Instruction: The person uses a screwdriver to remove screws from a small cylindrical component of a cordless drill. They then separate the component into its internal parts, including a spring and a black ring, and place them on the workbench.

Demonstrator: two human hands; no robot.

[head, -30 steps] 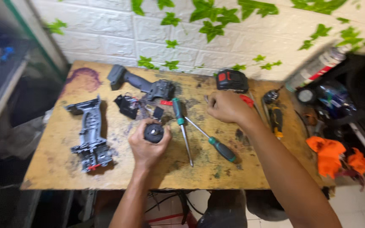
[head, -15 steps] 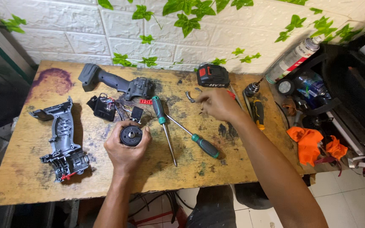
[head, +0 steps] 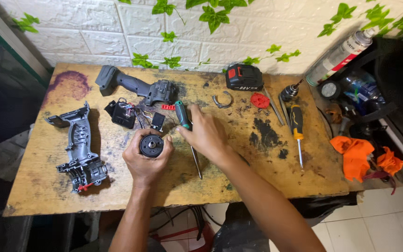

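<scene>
My left hand point(head: 146, 156) clamped the round motor point(head: 151, 145), dense and stiff, by its rim; my right hand point(head: 204, 133) closed on the green-handled screwdriver point(head: 182, 115).

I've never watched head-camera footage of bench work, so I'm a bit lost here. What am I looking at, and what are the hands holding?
This view comes from a camera on the person's head, looking down at a worn yellowish wooden table. The left hand grips a small round black motor part. The right hand rests on a green-handled screwdriver. Around them lie a grey power-tool body, an opened grey plastic housing half, a black battery pack with a red tab and an orange-and-black screwdriver. An orange cloth lies at the table's right edge.
</scene>
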